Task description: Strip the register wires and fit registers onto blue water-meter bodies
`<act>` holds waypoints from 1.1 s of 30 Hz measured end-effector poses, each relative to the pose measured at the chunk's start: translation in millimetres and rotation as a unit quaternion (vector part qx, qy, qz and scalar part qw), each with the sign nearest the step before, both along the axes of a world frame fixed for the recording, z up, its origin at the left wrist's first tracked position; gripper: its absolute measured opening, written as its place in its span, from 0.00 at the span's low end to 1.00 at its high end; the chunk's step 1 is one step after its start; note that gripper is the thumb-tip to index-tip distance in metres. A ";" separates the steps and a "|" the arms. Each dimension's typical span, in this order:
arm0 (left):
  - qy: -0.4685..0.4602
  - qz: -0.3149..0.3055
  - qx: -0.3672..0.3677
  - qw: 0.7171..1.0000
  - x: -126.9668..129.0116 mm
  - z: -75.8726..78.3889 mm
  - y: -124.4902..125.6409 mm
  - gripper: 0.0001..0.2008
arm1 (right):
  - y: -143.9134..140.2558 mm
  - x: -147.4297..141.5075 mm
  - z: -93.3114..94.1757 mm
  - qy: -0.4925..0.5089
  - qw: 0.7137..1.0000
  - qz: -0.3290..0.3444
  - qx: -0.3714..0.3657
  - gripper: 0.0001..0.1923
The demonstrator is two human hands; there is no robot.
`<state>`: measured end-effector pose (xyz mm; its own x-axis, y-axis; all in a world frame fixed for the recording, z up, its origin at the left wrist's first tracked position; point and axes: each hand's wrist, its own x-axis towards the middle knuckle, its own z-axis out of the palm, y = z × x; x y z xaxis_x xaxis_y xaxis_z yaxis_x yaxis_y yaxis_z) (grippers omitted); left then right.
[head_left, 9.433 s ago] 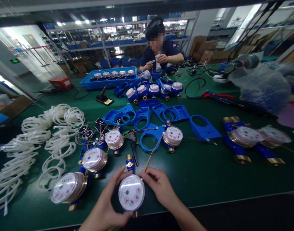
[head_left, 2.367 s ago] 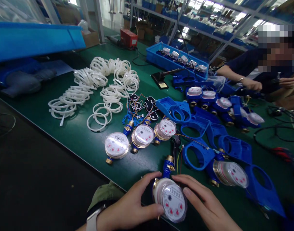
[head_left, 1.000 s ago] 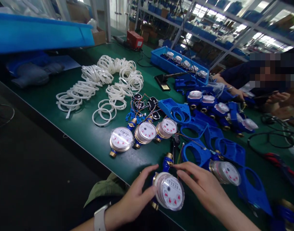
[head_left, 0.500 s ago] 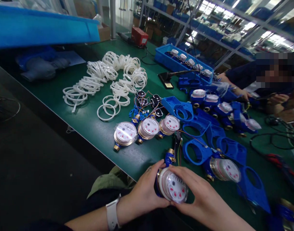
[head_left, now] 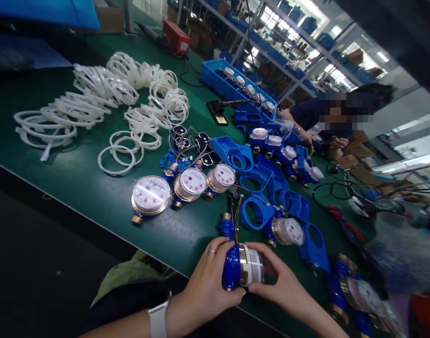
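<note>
I look through one head-worn camera, placed above the near side of the table (head_left: 95, 193) and facing forward and down across it. My frame leans: the table's near edge slants from nine o'clock down toward six, and the shelves (head_left: 240, 50) slope from twelve toward two. Close to my lens come the left hand (head_left: 208, 277) at six and the right hand (head_left: 288, 286) at five; farther off are white rings (head_left: 104, 85) at ten and a person (head_left: 306, 110) at two, with the shelves behind.

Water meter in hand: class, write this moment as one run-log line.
left hand: grip on blue body | right hand: around clear cover | water meter: side-on to camera
</note>
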<state>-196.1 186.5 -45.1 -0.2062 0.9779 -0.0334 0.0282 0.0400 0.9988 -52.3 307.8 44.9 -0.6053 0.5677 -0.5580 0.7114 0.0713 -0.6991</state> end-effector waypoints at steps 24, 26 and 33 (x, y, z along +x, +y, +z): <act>0.029 0.052 0.070 0.996 -3.3 -11.9 -1.2 0.35 | -6.7 -0.6 -7.2 0.049 0.996 0.023 0.077 0.35; -0.002 0.064 0.070 0.995 -8.6 -12.0 -0.2 0.33 | -7.9 -2.0 -9.8 0.068 0.992 0.014 0.102 0.37; -0.216 0.043 0.034 0.975 -30.4 13.3 1.0 0.33 | -7.6 -24.0 10.7 0.185 0.957 0.049 0.216 0.35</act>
<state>-226.5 187.5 -31.8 -0.2693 0.9603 -0.0720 -0.3964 -0.0424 0.9171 -76.4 300.2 55.6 -0.7781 0.6278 -0.0202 0.3956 0.4649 -0.7920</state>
